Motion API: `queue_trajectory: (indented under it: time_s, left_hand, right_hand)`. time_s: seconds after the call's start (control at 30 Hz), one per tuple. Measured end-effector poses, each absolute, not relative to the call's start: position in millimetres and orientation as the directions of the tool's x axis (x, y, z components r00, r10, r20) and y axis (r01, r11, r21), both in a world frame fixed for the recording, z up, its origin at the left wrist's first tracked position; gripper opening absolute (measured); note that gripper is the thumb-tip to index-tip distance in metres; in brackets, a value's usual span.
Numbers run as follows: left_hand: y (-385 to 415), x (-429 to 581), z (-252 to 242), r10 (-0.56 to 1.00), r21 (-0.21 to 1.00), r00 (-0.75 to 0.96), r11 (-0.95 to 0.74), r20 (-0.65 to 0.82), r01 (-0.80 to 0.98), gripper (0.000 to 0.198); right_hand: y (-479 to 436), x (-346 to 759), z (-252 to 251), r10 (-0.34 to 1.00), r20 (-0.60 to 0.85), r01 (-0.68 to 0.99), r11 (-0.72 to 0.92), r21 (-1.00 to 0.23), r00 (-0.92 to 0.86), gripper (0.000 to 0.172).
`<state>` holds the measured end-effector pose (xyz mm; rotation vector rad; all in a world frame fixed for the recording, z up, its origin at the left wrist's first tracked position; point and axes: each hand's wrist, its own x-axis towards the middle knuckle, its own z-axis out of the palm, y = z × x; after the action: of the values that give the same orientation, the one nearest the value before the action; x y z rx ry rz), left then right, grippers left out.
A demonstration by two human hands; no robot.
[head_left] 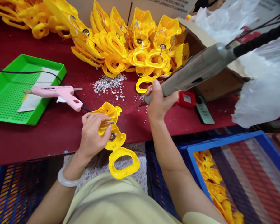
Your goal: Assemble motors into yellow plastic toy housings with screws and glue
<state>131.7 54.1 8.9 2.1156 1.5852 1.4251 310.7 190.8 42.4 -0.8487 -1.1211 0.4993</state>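
Observation:
My right hand (160, 104) is wrapped around a grey electric screwdriver (196, 68), its dark bit pointing down-left at small loose screws (140, 99) on the table. My left hand (93, 133) is closed at the left side of a yellow plastic shell half (118, 138), thumb and fingers by thin wires and a small part (107, 123). What lies under the palm is hidden. The shell's open inner side faces up, showing a round metal piece (112, 136). Its oval loop end (124, 163) juts past the table's front edge.
Several similar yellow shells (140, 34) are piled at the back. Silver washer-like pieces (108, 84) lie scattered before them. At left are a pink glue gun (58, 93) and green tray (30, 119). A red box (186, 99), phone-like slab (204, 110) and blue crate (226, 140) are right.

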Motion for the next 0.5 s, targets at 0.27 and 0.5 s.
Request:
queue_trajectory:
  time_s: [0.27,0.5]
  left_hand:
    - [54.2,131.2,6.4,0.713,0.609,-0.106,-0.500,0.693,0.616,0.013]
    - [13.0,141.6,37.3,0.795,0.744,-0.178,-0.428,0.580,0.514,0.012]
  right_hand:
    - [167.8,302.2,62.8,0.743,0.534,-0.081,0.610,-0.788,0.404,0.016]
    - [82.9,316.8,110.7,0.778,0.628,-0.416,0.576,-0.704,0.015,0.018]
